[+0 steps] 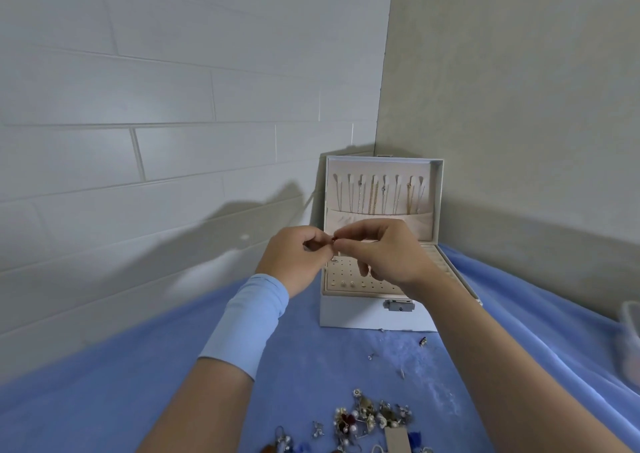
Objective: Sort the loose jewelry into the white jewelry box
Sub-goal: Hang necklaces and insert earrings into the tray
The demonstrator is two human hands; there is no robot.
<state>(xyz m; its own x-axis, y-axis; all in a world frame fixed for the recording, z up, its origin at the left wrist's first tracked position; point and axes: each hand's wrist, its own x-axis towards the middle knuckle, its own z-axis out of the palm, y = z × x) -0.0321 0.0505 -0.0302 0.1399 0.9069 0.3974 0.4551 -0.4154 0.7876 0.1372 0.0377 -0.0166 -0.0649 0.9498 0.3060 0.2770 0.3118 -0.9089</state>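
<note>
The white jewelry box (363, 316) stands open in the corner, its lid upright with several thin chains hanging inside. Its top tray is a beige perforated earring panel (349, 276) holding a few pearl studs in the front row. Above that panel my left hand (298, 257) and my right hand (384, 252) meet fingertip to fingertip. Together they pinch one small earring with a dark red bead (334, 239). A pile of loose jewelry (367, 418) lies on the blue cloth near the bottom edge.
A blue cloth (138, 383) covers the surface. Small stray pieces (422, 341) lie in front of the box. A clear plastic container (630, 338) sits at the right edge. Tiled wall stands to the left, plain wall to the right.
</note>
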